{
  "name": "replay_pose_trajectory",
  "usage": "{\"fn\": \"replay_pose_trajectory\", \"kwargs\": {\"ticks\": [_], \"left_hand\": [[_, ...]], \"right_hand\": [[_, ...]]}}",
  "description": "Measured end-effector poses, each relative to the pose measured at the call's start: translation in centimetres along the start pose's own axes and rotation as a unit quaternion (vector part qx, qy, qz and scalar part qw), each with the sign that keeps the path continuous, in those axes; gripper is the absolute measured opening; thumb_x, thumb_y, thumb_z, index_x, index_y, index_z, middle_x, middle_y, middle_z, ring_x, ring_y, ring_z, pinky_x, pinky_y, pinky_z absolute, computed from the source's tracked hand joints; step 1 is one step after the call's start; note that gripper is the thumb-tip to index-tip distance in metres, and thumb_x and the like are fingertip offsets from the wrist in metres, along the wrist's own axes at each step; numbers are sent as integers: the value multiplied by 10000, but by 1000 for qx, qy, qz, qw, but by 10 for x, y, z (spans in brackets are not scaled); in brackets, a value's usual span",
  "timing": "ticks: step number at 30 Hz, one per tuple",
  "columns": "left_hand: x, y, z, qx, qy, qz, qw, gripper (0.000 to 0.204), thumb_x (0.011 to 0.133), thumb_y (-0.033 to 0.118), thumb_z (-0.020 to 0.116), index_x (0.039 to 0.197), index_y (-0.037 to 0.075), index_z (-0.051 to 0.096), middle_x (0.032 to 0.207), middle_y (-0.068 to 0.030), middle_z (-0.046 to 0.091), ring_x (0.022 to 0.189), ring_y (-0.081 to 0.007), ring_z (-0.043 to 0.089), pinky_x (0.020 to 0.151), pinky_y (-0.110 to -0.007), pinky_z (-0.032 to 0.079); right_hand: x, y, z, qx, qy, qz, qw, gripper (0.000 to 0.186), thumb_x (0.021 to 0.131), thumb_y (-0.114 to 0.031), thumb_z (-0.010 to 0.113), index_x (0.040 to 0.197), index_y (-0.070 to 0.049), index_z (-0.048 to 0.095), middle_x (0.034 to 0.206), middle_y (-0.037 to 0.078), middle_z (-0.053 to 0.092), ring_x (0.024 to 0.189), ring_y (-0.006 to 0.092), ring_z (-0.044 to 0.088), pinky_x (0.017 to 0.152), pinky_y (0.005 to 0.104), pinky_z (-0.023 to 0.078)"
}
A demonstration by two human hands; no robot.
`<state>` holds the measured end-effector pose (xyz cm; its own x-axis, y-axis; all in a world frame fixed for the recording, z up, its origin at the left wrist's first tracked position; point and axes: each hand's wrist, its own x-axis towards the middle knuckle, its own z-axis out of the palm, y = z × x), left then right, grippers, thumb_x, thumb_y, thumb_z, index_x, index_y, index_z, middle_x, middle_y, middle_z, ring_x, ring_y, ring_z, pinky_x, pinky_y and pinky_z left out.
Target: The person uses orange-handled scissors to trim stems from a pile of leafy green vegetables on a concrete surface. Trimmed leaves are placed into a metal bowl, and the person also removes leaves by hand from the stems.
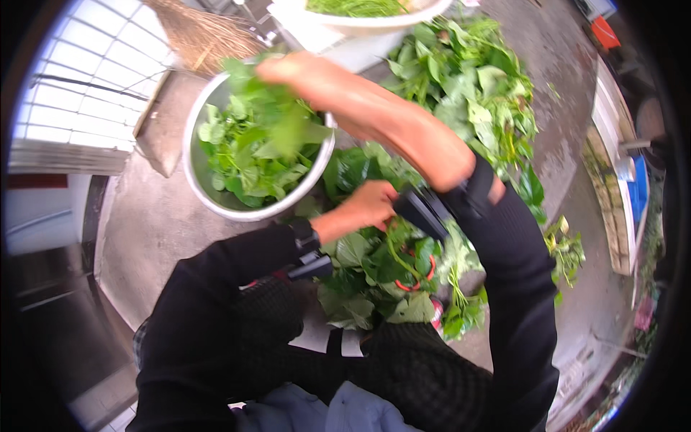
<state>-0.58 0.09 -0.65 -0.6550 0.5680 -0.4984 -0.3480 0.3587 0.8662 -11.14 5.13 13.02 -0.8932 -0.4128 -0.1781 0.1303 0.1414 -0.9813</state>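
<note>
My right hand (282, 72), smeared by motion, is over the far side of a round metal basin (193, 169). Blurred leafy greens (291, 129) hang from it above the basin. Inside the basin lies a heap of picked green leaves (252, 162). Closer to me, the fingers of my left hand (371, 204) are closed around a leafy stem (396, 248), just above a pile of large leaves (353, 252) between my knees. The exact grip of the right fingers cannot be made out.
A big heap of leafy stems (475, 86) spreads on the concrete floor (137, 237) at the far right. Beyond the basin lies a straw broom (205, 36). A white bowl of thin greens (374, 25) stands at the back. Red-orange rings (430, 270) show among the near leaves.
</note>
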Motion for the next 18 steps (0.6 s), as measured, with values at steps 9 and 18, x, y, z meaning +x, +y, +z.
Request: {"fn": "replay_pose_trajectory", "kwargs": {"ticks": [9,18], "left_hand": [[23,15,-41,-73,-17,-32,997,144,850,163,625,921,63,550,825,-22,598,709,-113,583,582,-267,507],[36,40,4,67,-150,53,985,200,886,180,601,1017,30,579,881,-41,622,771,-108,611,617,-237,498]], "right_hand": [[-96,51,-113,-270,43,24,962,380,837,-309,601,990,39,622,800,116,653,714,149,594,642,313,491],[-217,144,-140,-142,146,29,979,109,855,-86,616,899,5,659,728,40,641,652,97,567,594,252,464]]}}
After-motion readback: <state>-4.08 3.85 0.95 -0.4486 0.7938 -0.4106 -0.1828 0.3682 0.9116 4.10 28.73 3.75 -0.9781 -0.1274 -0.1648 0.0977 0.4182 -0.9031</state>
